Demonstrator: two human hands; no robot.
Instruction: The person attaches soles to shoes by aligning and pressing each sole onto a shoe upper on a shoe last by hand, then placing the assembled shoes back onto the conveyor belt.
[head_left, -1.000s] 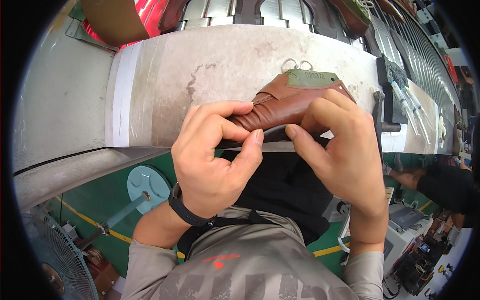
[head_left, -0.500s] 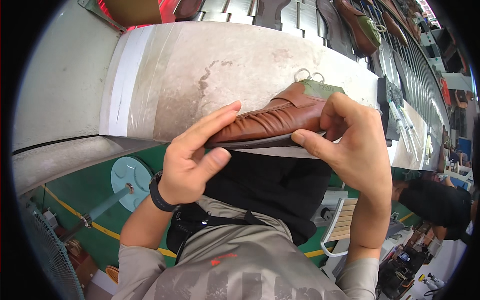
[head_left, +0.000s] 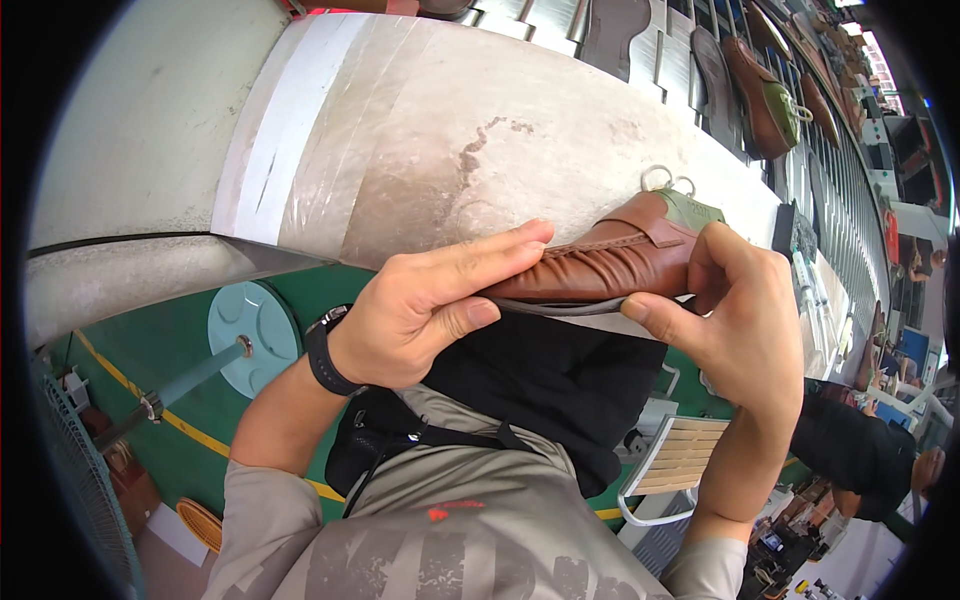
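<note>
A brown leather shoe on a green last lies on its side edge at the near rim of the workbench, toe to the left. Its dark sole faces me. My left hand wraps the toe, fingers over the upper and thumb against the sole edge. At the heel end, my right hand grips the shoe, with its thumb on the sole edge and fingers curled behind. Two metal rings stick out from the last. The toe tip is hidden by my left hand.
The pale, stained workbench reaches away from me. Past it runs a slatted conveyor bearing soles and another brown shoe. Syringe-like tools lie at the right. A slatted seat stands below, and a person in black is at the right.
Within the view, the shoe and both hands have shifted to the right, as has the bench. My left hand now covers more of the toe.
</note>
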